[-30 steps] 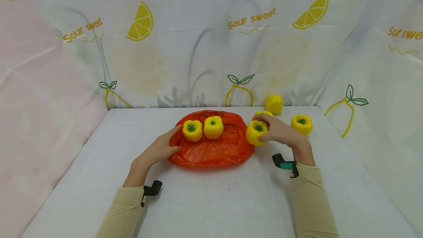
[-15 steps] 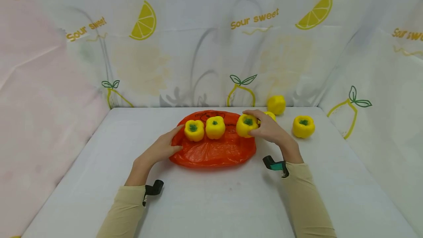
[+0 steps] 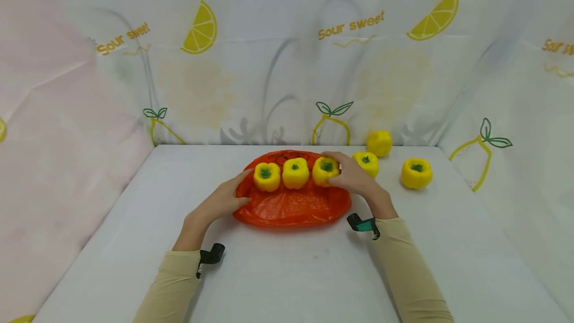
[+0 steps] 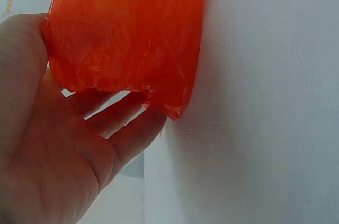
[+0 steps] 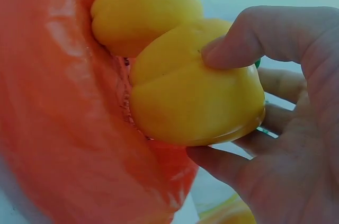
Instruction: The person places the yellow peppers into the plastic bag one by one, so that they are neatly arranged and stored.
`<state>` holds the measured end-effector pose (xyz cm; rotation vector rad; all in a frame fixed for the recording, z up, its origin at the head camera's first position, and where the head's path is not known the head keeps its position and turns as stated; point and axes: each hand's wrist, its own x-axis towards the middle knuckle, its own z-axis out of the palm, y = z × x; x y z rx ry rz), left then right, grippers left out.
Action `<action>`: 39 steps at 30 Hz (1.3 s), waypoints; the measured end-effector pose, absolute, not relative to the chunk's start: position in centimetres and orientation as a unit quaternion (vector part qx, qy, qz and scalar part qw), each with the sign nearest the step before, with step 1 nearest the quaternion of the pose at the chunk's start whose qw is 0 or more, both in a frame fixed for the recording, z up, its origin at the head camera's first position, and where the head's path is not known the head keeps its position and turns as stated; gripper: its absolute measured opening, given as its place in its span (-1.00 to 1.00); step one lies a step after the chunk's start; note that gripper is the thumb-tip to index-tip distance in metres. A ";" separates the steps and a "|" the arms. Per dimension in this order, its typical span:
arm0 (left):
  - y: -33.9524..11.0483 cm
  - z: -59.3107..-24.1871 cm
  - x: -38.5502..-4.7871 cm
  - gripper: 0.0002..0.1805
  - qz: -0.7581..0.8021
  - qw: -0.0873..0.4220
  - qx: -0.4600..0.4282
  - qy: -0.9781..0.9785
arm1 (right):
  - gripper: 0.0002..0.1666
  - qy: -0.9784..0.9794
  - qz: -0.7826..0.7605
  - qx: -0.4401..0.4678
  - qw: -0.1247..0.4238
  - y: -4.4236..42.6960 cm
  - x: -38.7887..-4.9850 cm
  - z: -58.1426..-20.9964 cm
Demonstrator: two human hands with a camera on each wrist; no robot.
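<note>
A red plastic bag (image 3: pixel 291 209) with a dark printed face lies on the white table. My left hand (image 3: pixel 222 199) holds the bag's left end; in the left wrist view the fingers (image 4: pixel 135 134) pass behind the red film (image 4: pixel 127 33). My right hand (image 3: pixel 354 177) grips a yellow bell pepper (image 3: pixel 324 173) at the bag's right part, thumb on one side and fingers on the other in the right wrist view (image 5: pixel 190 91). Left of it, a yellow bell pepper (image 3: pixel 295 174) and another bell pepper (image 3: pixel 266 178) stand in a row on the bag, green stems showing.
Right of the bag, a yellow bell pepper (image 3: pixel 366 163) stands partly behind my right hand. Another bell pepper (image 3: pixel 416 173) is farther right, and one more pepper (image 3: pixel 379 143) lies by the back curtain (image 3: pixel 269 64). Printed curtains enclose the table (image 3: pixel 287 273) at the back and sides.
My right hand has carried its bell pepper leftward from the bag's right edge onto the bag, beside the other two. The left hand has stayed at the bag's left end.
</note>
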<state>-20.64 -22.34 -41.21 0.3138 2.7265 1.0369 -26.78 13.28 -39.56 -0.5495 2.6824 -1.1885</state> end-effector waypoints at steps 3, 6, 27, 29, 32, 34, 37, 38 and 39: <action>-22.2 -41.2 -20.6 -0.18 0.353 0.105 0.105 0.924 | -0.12 0.898 -0.391 -0.187 0.081 13.0 -26.9 -39.9; -22.1 -41.0 -20.5 -0.17 0.354 0.104 0.106 0.923 | -0.13 0.902 -0.381 -0.187 0.082 12.9 -26.9 -40.1; -22.1 -41.0 -20.5 -0.16 0.352 0.109 0.099 0.925 | -0.25 0.912 -0.351 -0.203 0.065 12.4 -27.0 -40.4; -22.1 -41.1 -20.5 -0.16 0.351 0.109 0.098 0.925 | -0.24 0.912 -0.350 -0.205 0.069 12.4 -26.9 -40.3; -22.2 -41.1 -20.5 -0.16 0.349 0.109 0.097 0.926 | -0.24 0.909 -0.355 -0.208 0.071 12.5 -26.7 -40.1; -22.2 -41.1 -20.5 -0.16 0.349 0.109 0.097 0.926 | -0.24 0.905 -0.361 -0.212 0.070 12.6 -26.6 -40.0; -22.3 -41.1 -20.5 -0.16 0.350 0.109 0.098 0.925 | -0.23 0.904 -0.361 -0.219 0.068 12.9 -26.4 -39.8; -22.3 -41.1 -20.5 -0.16 0.350 0.109 0.098 0.925 | -0.23 0.904 -0.360 -0.220 0.066 13.0 -26.4 -39.8; -22.3 -41.1 -20.5 -0.17 0.350 0.109 0.098 0.925 | -0.23 0.903 -0.363 -0.222 0.067 13.1 -26.3 -39.8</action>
